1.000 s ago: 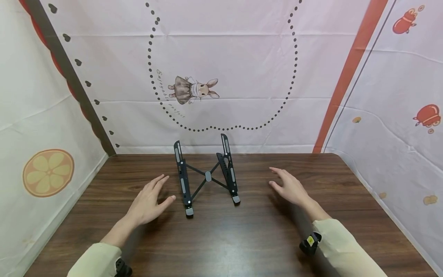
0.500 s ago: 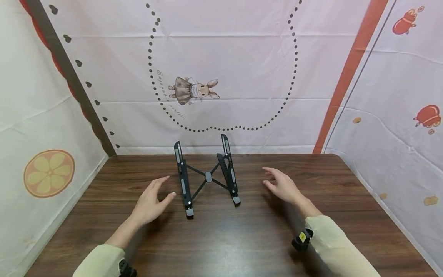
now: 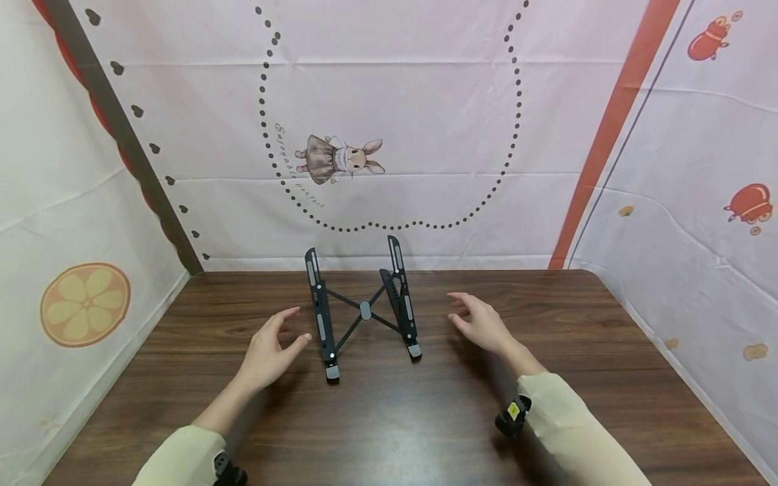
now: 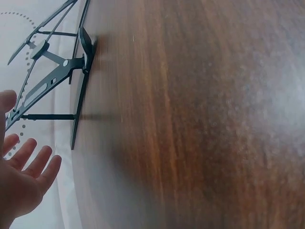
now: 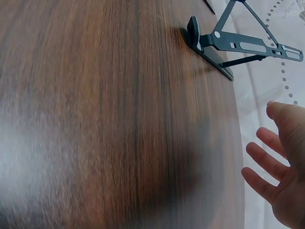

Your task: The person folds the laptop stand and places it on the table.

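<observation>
A black folding laptop stand [image 3: 365, 310] stands unfolded on the table, its two side arms raised and joined by crossed bars with a grey centre pad. My left hand [image 3: 267, 352] hovers just left of the stand's left arm, thumb and fingers spread, touching nothing. On the other side my right hand [image 3: 483, 325] is held above the table, apart from the stand's right arm, fingers loosely bent. In the left wrist view the stand [image 4: 52, 81] rises beyond the fingers [image 4: 35, 164]. The right wrist view shows the stand [image 5: 243, 44] above the loosely spread fingers [image 5: 267, 160].
The brown wood-grain table [image 3: 389, 432] extends around the stand. A white printed cloth [image 3: 425, 121] hangs behind the table's back edge, close to the stand, and similar cloth [image 3: 687, 270] lines both sides.
My right hand has moved left, closer to the stand. The left hand has shifted slightly right, its fingers a little more bent. The laptop stand has stayed in place.
</observation>
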Demonstrator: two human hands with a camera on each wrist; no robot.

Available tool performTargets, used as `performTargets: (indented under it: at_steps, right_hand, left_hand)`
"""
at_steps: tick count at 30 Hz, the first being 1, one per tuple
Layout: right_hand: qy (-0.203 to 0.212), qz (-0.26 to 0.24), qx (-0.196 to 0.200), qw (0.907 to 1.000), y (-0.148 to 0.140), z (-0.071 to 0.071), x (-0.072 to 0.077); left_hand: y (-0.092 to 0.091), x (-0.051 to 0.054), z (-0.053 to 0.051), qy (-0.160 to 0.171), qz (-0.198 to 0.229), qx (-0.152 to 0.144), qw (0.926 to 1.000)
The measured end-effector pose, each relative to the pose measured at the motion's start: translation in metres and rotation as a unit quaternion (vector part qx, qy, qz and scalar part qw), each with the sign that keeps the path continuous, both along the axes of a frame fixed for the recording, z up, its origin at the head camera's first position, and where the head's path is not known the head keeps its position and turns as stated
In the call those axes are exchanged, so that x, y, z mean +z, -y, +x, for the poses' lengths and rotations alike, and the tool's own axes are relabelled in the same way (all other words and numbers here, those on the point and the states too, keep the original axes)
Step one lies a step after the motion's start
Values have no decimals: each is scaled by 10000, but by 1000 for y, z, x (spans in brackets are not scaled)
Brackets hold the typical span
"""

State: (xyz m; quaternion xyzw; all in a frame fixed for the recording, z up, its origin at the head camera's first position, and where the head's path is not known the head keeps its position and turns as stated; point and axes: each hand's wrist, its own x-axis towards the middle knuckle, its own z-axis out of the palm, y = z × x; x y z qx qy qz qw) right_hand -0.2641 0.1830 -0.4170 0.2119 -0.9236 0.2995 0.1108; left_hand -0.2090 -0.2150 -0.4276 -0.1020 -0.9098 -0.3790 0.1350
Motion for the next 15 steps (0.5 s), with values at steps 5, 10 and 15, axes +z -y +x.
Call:
performTargets:
  at_steps: [5, 10, 15]
  right_hand:
    - [47, -15, -34, 10000, 6, -1, -2]
    - [131, -80, 7, 9999, 13, -2, -3]
    - [250, -139, 20, 9996, 22, -3, -4]
  left_hand:
    - [-2, -1, -1, 28, 247, -17, 9997]
    - [-5, -3, -3, -31, 480, 94, 9988]
    - [-9, -6, -5, 43, 650, 171, 9977]
